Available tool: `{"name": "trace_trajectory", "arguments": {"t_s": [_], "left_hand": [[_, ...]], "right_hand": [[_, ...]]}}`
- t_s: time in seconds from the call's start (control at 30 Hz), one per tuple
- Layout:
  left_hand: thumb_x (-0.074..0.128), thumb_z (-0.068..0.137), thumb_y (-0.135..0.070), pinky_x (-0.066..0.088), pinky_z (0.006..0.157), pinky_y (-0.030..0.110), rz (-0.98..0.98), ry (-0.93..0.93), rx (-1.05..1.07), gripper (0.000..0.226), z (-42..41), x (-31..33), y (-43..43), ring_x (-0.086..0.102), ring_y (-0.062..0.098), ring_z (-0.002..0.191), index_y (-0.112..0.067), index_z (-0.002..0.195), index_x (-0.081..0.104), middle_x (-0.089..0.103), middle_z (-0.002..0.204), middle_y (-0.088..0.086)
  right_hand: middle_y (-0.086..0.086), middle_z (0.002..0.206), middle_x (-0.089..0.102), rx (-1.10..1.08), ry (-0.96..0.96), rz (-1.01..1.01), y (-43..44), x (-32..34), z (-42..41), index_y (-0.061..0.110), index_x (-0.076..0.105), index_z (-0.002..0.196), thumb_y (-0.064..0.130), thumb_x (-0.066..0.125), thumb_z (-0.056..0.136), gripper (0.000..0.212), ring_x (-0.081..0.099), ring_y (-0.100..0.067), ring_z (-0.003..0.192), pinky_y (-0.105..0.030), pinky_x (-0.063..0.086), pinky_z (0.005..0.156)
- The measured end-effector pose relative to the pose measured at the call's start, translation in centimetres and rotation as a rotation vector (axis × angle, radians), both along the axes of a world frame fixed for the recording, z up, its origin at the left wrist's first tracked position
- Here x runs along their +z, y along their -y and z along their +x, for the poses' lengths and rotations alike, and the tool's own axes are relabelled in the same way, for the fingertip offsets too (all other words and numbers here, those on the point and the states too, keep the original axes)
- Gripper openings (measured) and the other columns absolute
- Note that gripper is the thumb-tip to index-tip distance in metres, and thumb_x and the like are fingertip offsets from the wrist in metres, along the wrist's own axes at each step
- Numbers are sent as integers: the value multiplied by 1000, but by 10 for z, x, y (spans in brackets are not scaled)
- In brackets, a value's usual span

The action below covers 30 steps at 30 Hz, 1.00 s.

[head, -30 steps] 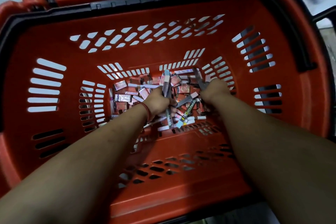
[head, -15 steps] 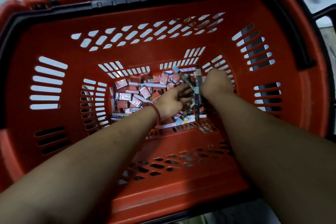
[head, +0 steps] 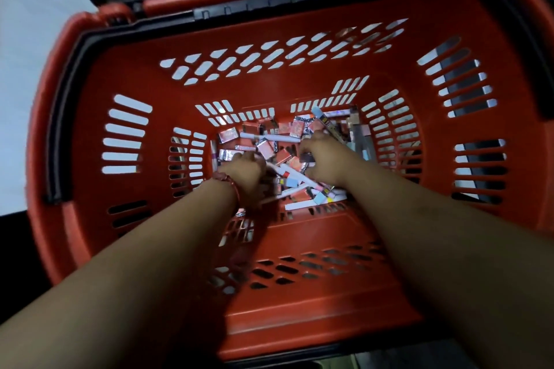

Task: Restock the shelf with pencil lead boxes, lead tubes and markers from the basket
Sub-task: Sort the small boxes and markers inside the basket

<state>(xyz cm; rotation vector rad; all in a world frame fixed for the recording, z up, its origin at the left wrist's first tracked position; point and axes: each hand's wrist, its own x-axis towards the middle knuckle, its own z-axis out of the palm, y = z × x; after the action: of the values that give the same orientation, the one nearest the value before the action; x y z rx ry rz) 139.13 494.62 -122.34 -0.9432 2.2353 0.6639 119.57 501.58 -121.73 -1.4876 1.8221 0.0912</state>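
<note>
one red basket (head: 299,308) with a black rim and slotted walls, and two hands down inside it. on its bottom lies one jumbled heap. about ten small boxes (head: 266,148) can be picked out, though the pile hides part of them and the count is rough. about six long white sticks (head: 271,138) show, markers or lead tubes; i cannot tell which is which. two or three darker sticks (head: 361,144) lean at the far right corner of the bottom.

the boxes are flat and red or pink with shiny wrapping and pale print too small to read. the white sticks are slim, some with a red, yellow or light blue patch near one end, and they lie crossed at all angles over and under the boxes.

the heap fills the bottom from the left wall to the right. the left hand (head: 244,172), with a red band (head: 230,186) on its wrist, sits on the near left part, knuckles up and fingers curled down into the pile; blur hides whether it holds anything. the right hand (head: 322,159) rests on the far right part, fingers bent over the boxes, thumb toward the middle; i cannot tell if it grips one. boxes and white sticks lie between the two hands, and more sticks lie just near of the right hand.
</note>
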Motion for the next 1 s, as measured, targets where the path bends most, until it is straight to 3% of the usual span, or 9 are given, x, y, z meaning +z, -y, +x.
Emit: {"name": "trace_trajectory", "arguments": {"t_s": [0.07,0.17,0.3,0.47,0.53,0.63,0.73,0.83,1.0], "left_hand": [[77,80,-47,42,108,48,-52,81,32,79,21,0,-3,41,37,132,-18,145,42,40,146,14],[78,80,-48,44,107,49,-6,60,112,75,42,-6,-11,40,38,133,-22,142,43,39,148,13],[74,84,-40,47,102,45,-51,36,41,67,50,-8,-9,46,31,130,-24,141,43,45,145,6],[70,87,-32,42,98,40,-90,59,-27,57,42,-9,-8,52,31,124,-19,136,44,55,135,8],[69,87,-25,43,93,36,-67,61,0,50,41,-11,-9,57,32,117,-19,131,46,59,129,8],[66,87,-18,50,94,40,68,44,133,38,43,-13,-10,60,34,113,-26,120,51,62,123,6],[70,82,-14,52,95,45,70,10,219,59,44,-14,-9,61,33,114,-23,135,45,61,127,8],[70,85,-16,52,92,42,62,-8,255,65,45,-10,-10,61,32,112,-16,141,37,59,130,13],[56,94,-17,42,67,37,8,-75,220,63,39,-14,-16,56,26,82,-20,148,22,63,106,10]], "right_hand": [[-8,124,47,67,-31,-25,2,1,5,21,61,123,16,71,86,38,57,-31,101,-42,52,90],[-2,109,49,124,-18,-30,5,4,14,20,65,108,11,69,87,23,59,-26,92,-35,52,78],[-9,113,62,265,-59,102,6,2,28,12,63,120,9,65,92,28,62,-26,94,-32,51,77],[-4,75,53,290,-241,129,10,5,31,10,64,89,7,68,87,5,59,-26,74,-36,57,73],[-4,71,54,247,-247,148,9,5,29,11,63,80,11,68,87,9,59,-26,74,-35,56,74],[-5,82,68,150,-153,198,6,2,26,12,73,96,23,75,82,17,64,-25,78,-33,57,74],[-10,96,73,109,-42,248,3,-2,31,6,73,107,29,83,78,38,68,-28,88,-38,58,79],[-11,83,69,69,37,293,-1,-4,38,7,64,93,30,84,79,34,68,-30,85,-30,52,66],[-13,77,71,-18,122,341,-6,-10,49,4,57,105,29,83,82,42,72,-30,70,-35,56,64]]}}
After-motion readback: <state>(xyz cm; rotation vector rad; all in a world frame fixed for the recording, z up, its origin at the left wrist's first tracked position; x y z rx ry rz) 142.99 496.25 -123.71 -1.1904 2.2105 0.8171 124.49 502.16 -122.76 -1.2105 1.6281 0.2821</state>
